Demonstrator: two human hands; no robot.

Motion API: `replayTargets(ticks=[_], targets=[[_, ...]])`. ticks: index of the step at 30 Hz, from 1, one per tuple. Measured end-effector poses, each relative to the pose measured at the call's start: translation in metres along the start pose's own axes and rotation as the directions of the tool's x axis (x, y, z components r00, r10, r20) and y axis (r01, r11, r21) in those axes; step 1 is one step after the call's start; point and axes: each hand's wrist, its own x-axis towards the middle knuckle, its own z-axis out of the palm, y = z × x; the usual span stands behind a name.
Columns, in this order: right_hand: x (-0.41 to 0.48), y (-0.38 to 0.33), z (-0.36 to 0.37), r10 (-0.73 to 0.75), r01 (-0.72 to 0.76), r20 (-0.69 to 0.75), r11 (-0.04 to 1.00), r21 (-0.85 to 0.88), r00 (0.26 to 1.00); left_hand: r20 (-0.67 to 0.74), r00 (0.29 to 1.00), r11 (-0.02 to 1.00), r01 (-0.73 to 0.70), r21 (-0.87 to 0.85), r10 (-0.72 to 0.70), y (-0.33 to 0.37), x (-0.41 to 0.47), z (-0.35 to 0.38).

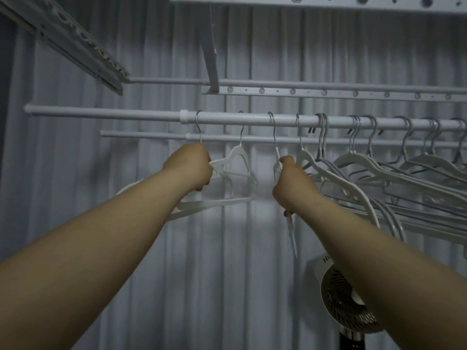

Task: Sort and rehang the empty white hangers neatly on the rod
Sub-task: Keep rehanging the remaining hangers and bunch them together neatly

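Observation:
A white rod [227,119] runs across the view with several white hangers hooked on it. My left hand [190,166] grips the neck of the leftmost hanger [202,204], whose metal hook sits over the rod. Just right of it hangs a second white hanger [238,157], untouched. My right hand [290,184] grips the third hanger [293,233], seen edge-on, its hook also on the rod. To the right a crowded row of white hangers [379,170] hangs close together, reaching the frame's edge.
A thinner rod [151,134] runs just below and behind the main one. Perforated rack bars [328,92] and a slanted arm [83,44] sit above. Grey curtains [227,274] fill the background. A round fan [346,296] stands low at the right, under my right forearm.

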Motion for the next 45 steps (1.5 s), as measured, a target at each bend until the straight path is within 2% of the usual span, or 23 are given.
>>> replayTargets(ticks=[6, 9, 14, 18, 21, 24, 26, 28, 30, 31, 32, 34, 35, 36, 37, 41, 43, 45], targets=[[-0.003, 0.012, -0.012, -0.047, 0.045, -0.036, 0.997, -0.058, 0.998, 0.062, 0.998, 0.999, 0.025, 0.037, -0.027, 0.001, 0.009, 0.02], [-0.005, 0.019, -0.014, -0.078, 0.078, 0.006, 0.987, -0.141, 0.997, 0.076, 0.996, 0.999, 0.039, 0.032, -0.041, -0.012, 0.003, 0.032], [-0.012, 0.025, -0.014, -0.101, 0.125, 0.115, 0.966, -0.226, 0.988, 0.262, 0.964, 0.999, 0.036, -0.009, -0.033, -0.03, -0.031, 0.028], [-0.024, 0.03, -0.017, -0.218, 0.227, 0.066, 0.901, -0.37, 0.974, 0.29, 0.957, 1.0, 0.023, -0.006, -0.02, -0.034, -0.064, 0.006], [-0.035, 0.035, -0.025, -0.415, 0.366, -0.017, 0.82, -0.44, 0.91, 0.248, 0.968, 0.998, 0.049, -0.026, -0.041, -0.033, -0.088, -0.019], [-0.043, 0.042, -0.031, -0.63, 0.538, -0.134, 0.739, -0.407, 0.765, 0.219, 0.973, 0.997, 0.072, -0.025, -0.065, -0.033, -0.115, -0.044], [-0.049, 0.048, -0.033, -0.7, 0.604, -0.158, 0.691, -0.398, 0.696, 0.203, 0.974, 0.994, 0.107, -0.031, -0.099, -0.034, -0.134, -0.06], [-0.06, 0.051, -0.039, -0.744, 0.668, -0.123, 0.649, -0.364, 0.657, 0.198, 0.971, 0.987, 0.151, -0.059, -0.137, -0.035, -0.157, -0.076], [-0.071, 0.054, -0.048, -0.797, 0.739, -0.166, 0.602, -0.302, 0.581, 0.187, 0.968, 0.976, 0.189, -0.108, -0.167, -0.036, -0.18, -0.092], [-0.08, 0.053, -0.052, -0.79, 0.761, -0.208, 0.613, -0.214, 0.577, 0.183, 0.969, 0.974, 0.191, -0.124, -0.167, -0.034, -0.192, -0.099], [-0.089, 0.051, -0.056, -0.748, 0.756, -0.248, 0.65, -0.083, 0.616, 0.171, 0.968, 0.967, 0.208, -0.147, -0.182, -0.033, -0.202, -0.106], [-0.102, 0.045, -0.063, -0.545, 0.616, -0.3, 0.745, 0.254, 0.783, 0.132, 0.972, 0.95, 0.221, -0.22, -0.196, -0.032, -0.216, -0.114], [-0.106, 0.044, -0.063, -0.438, 0.486, -0.213, 0.759, 0.433, 0.874, 0.115, 0.972, 0.943, 0.23, -0.241, -0.207, -0.032, -0.222, -0.119], [-0.11, 0.042, -0.065, -0.376, 0.369, -0.104, 0.752, 0.547, 0.921, 0.112, 0.97, 0.93, 0.239, -0.279, -0.215, -0.031, -0.227, -0.123], [-0.112, 0.041, -0.066, -0.358, 0.31, -0.042, 0.735, 0.603, 0.933, 0.122, 0.971, 0.924, 0.234, -0.301, -0.206, -0.027, -0.232, -0.127], [-0.125, 0.03, -0.086, -0.436, 0.193, 0.146, 0.641, 0.743, 0.888, 0.135, 0.982, 0.928, 0.174, -0.33, -0.136, -0.017, -0.243, -0.135], [-0.13, 0.026, -0.096, -0.481, 0.171, 0.181, 0.6, 0.782, 0.858, 0.153, 0.98, 0.938, 0.169, -0.302, -0.128, -0.013, -0.248, -0.137], [-0.134, 0.023, -0.105, -0.514, 0.162, 0.199, 0.574, 0.802, 0.835, 0.112, 0.985, 0.948, 0.158, -0.276, -0.131, -0.011, -0.252, -0.137]])
